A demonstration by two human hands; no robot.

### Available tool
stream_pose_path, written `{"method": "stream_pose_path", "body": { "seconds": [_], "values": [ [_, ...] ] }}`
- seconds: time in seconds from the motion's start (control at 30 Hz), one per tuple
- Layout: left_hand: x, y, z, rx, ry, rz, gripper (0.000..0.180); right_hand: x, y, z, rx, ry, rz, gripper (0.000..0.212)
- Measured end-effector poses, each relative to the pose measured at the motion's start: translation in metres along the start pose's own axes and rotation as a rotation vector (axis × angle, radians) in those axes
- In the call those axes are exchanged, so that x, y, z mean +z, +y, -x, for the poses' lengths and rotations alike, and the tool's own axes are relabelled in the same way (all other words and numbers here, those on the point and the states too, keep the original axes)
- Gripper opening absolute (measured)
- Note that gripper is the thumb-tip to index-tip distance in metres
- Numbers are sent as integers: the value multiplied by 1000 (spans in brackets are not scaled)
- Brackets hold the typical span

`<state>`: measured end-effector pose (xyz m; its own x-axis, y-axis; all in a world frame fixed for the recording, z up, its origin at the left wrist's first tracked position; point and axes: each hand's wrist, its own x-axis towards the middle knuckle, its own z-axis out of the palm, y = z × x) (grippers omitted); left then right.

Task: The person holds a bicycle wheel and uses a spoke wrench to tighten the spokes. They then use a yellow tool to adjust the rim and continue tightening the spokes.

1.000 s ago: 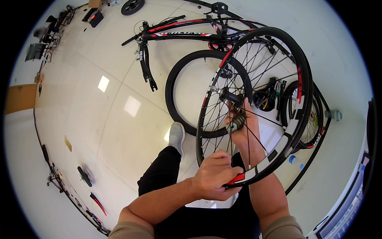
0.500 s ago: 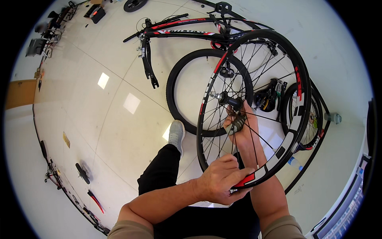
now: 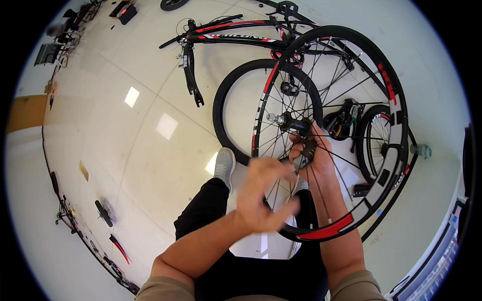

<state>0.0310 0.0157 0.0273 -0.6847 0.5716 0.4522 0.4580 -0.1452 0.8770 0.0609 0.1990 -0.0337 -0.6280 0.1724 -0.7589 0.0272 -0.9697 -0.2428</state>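
Note:
A black bicycle wheel (image 3: 399, 125) with red and white rim patches stands tilted in front of me. My right hand (image 3: 321, 158) reaches behind its spokes. The fingers are wrapped round a grey, ridged part (image 3: 305, 152) at the near side of the black hub (image 3: 297, 124), and the silver axle end points left. Beside the lower left rim, my left hand (image 3: 263, 198) is smeared by motion, with thumb and fingers apart and nothing seen in them. Beyond the wheel, a loose black tyre (image 3: 219, 115) lies flat on the floor.
A black and red bicycle frame (image 3: 241, 36) with its fork (image 3: 190, 75) lies beyond the tyre. At right, another wheel (image 3: 365, 143) leans by the wall near a bundle of black parts (image 3: 342, 123). My shoe (image 3: 224, 163) is close to the tyre. More bicycle parts line the left wall.
My left hand has let go of the lower rim and moved up and left. The wheel has shifted slightly right and up, with my right hand still at the hub.

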Motion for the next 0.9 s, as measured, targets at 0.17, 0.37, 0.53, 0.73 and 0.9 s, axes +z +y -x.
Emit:
{"method": "stream_pose_path", "body": {
  "seconds": [0.17,0.37,0.53,0.73,0.9],
  "values": [
    [-22,-42,-32,-817,425,-28,53,-3,-8,1,160,-201,-124,28],
    [-56,-77,-37,-1062,512,-53,81,6,-6,15,324,-284,-152,39],
    [-63,-81,-38,-1099,562,30,68,-1,-9,27,476,-398,-198,51],
    [-71,-91,-33,-1073,678,112,41,-5,-20,27,489,-403,-246,46],
    [-77,-90,-38,-1160,623,319,25,-2,-27,26,509,-461,-312,41]
  ]
}}
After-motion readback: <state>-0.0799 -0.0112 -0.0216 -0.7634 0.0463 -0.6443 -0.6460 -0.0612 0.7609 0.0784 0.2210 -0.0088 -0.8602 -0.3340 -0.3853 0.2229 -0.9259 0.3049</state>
